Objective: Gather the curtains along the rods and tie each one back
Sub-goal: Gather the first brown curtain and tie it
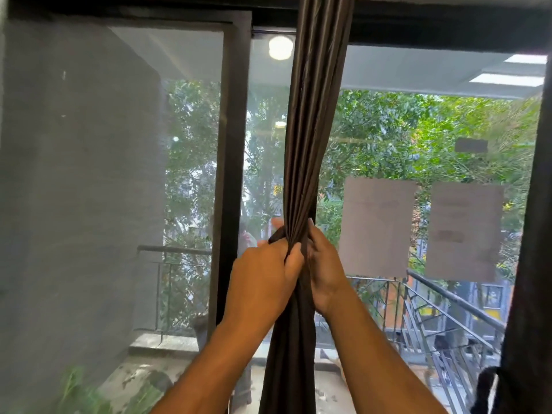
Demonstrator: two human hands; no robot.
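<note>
A dark brown curtain (310, 121) hangs down the middle of the view, bunched into a narrow bundle of folds in front of the window. My left hand (263, 279) grips the bundle from the left at mid height. My right hand (324, 270) holds it from the right at the same level, fingers wrapped round the fabric. Between the two hands the cloth is pinched tight, and a small dark loop of fabric sticks out just above my left hand. Below the hands the curtain hangs loose. The rod is out of view above.
A second dark curtain (531, 264) hangs at the right edge with a knotted dark lump (487, 383) low down. Behind are a glass pane with two papers (378, 225) stuck on it, a dark window frame post (230, 174), a mesh screen at left, and balcony railings (442, 312) outside.
</note>
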